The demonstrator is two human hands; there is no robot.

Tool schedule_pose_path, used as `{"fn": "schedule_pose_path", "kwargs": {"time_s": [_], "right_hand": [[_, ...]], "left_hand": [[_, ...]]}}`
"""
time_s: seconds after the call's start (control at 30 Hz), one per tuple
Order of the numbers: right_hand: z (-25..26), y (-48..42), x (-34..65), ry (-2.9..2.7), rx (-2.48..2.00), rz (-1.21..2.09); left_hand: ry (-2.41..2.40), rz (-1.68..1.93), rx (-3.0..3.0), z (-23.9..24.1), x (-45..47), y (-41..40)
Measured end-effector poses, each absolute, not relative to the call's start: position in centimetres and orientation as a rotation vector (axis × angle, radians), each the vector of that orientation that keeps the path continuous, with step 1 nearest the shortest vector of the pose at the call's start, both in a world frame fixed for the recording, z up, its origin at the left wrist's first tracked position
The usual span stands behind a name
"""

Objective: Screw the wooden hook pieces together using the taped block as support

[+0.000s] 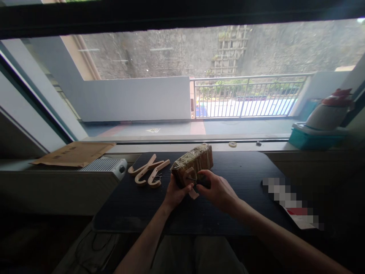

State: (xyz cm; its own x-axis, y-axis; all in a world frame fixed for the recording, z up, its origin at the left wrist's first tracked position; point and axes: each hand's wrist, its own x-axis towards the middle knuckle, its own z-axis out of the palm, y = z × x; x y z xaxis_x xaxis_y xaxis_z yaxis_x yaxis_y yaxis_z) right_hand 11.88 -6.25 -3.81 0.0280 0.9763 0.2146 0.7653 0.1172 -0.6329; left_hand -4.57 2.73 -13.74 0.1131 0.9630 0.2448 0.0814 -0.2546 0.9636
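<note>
A brown block wrapped in clear tape point(194, 158) rests on the dark table. My left hand point(175, 194) is closed at its near end, the thumb pressing a pale wooden hook point(194, 194) against the block's end face. The fingers behind the block are partly hidden. My right hand point(218, 188) is closed around the dark handle of what looks like a screwdriver point(204, 182). A thin metal shaft points left from it to the wooden hook. Left of the block lie several more wooden hooks point(155, 175), with a few loose screws point(158, 177) beside the nearest one.
The dark table point(239, 205) stands against a window sill. A brown paper envelope point(76, 153) and a white heater point(105, 167) are at left. A blurred flat item point(288, 201) lies at the right edge. On the sill are a tape roll point(232, 144) and a teal box point(316, 136).
</note>
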Motion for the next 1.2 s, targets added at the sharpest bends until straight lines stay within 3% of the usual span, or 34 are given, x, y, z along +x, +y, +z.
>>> {"fn": "schedule_pose_path", "kwargs": {"time_s": [0.17,0.27,0.4,0.6,0.7,1.2], "right_hand": [[-2.6,-7.1,11.8,-2.374,-1.558,-0.181],[-2.9,-6.8,11.9,-2.512,-1.443,-0.345],[-4.5,-6.4,11.8,-2.379,-1.413,-0.18],[-6.8,-5.5,11.6,-1.545,-1.517,0.687],[-6.7,-5.5,12.1,-1.489,-1.554,0.869],[-3.9,-7.9,12.0,-1.99,-1.289,0.1]], "left_hand": [[1.052,1.271,1.525,-14.2,-4.6,2.8],[1.091,1.285,1.55,-14.4,-4.6,2.8],[1.079,1.284,1.57,-14.4,-4.6,2.9],[1.052,1.283,1.568,-14.4,-4.6,3.0],[1.056,1.274,1.533,-14.0,-4.6,2.9],[1.131,1.267,1.512,-12.3,-4.8,2.2]]}}
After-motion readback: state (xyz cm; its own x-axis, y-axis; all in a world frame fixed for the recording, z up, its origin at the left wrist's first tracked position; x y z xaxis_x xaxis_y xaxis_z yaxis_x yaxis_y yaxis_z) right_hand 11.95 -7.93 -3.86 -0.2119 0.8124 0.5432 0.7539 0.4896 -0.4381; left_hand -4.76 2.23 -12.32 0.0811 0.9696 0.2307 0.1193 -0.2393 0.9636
